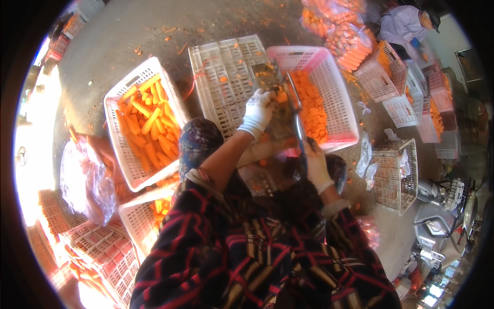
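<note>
My left hand [257, 114], in a white glove, is closed on a piece of carrot [279, 97] on a worn cutting board [270, 123], at the side of a long blade [293, 87]. My right hand [315, 167], also gloved, grips the blade's handle. Just right of the blade a white crate [333, 69] holds many orange carrot slices [315, 113]. Behind my left hand lies an upturned white crate [216, 62], and to the left a crate [113, 103] is filled with peeled whole carrots [146, 118].
More crates [98, 242] and a plastic bag [87, 180] are at the lower left. Bagged carrots [345, 44], stacked crates [396, 110] and a bent-over person [399, 28] are at the upper right; a wire-like crate [391, 177] and a scooter [437, 221] at the right.
</note>
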Available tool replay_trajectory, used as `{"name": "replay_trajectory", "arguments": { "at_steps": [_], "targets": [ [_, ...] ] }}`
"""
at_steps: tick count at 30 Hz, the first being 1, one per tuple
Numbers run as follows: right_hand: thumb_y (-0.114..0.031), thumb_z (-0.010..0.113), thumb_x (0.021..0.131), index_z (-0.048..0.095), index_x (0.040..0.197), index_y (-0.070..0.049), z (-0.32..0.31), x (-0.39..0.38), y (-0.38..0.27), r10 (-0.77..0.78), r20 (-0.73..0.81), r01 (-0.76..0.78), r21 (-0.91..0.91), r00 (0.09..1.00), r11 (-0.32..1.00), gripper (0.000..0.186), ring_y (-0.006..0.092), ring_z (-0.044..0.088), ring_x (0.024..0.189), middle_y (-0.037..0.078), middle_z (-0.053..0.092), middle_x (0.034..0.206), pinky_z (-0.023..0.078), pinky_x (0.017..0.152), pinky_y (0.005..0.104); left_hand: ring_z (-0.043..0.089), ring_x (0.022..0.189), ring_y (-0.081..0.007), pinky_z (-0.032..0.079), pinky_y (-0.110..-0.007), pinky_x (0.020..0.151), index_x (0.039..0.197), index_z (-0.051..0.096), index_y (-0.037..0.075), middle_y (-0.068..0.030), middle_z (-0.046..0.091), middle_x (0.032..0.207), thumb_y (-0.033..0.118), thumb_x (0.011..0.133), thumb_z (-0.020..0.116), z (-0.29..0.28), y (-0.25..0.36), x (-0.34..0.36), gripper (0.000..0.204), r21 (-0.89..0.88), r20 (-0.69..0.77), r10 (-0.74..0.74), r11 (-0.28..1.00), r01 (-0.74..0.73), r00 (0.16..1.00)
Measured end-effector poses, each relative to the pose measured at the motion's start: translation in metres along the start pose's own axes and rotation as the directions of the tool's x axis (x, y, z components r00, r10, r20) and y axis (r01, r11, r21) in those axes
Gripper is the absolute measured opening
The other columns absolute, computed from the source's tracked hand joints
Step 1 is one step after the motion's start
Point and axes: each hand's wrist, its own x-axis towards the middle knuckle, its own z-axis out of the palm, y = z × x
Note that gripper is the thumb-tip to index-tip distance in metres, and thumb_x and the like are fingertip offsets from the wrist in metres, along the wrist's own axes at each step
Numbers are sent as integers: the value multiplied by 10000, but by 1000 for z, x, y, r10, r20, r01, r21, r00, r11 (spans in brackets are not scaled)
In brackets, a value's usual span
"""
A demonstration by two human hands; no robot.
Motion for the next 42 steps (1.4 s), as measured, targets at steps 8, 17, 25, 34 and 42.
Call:
{"name": "replay_trajectory", "arguments": {
  "at_steps": [8,17,25,34,42],
  "targets": [
    [-241,556,971,517,1302,25,3,-16,-40,117,-30,-114,86,993,990,426,269,586,1069,191,604,1190,458,934,352,628,823,-300,506,-376,705,929,650,58,-120,585,904,3,776,657,11,-4,2,162,10,-39,154,988,-154,987],
    [-292,544,975,591,1076,-67,-28,-26,-123,198,89,-216,332,976,918,251,60,463,463,-11,495,615,345,407,201,614,821,-313,497,-392,719,950,656,73,-114,593,901,37,771,663,10,-5,1,183,-2,-53,93,996,-93,994],
    [-351,497,991,518,1263,63,13,0,14,-98,-28,94,-123,995,988,496,311,547,1140,231,593,1218,407,977,375,614,863,-340,517,-421,746,969,603,78,-142,587,948,108,805,636,12,0,2,170,227,45,232,945,-236,972],
    [-261,523,1000,562,1137,-112,15,11,38,84,5,-82,290,996,953,206,49,427,450,-45,439,589,315,381,208,635,877,-319,530,-402,752,1156,600,71,-135,639,980,17,820,617,-90,40,-9,341,205,-271,194,969,-141,943],
    [-277,560,980,589,994,-133,22,8,20,296,3,-260,490,955,832,148,57,418,431,-43,452,575,282,367,204,631,851,-341,529,-440,762,999,676,106,-155,641,942,159,892,573,-321,-36,-239,157,690,-244,-496,515,509,833]
  ]
}}
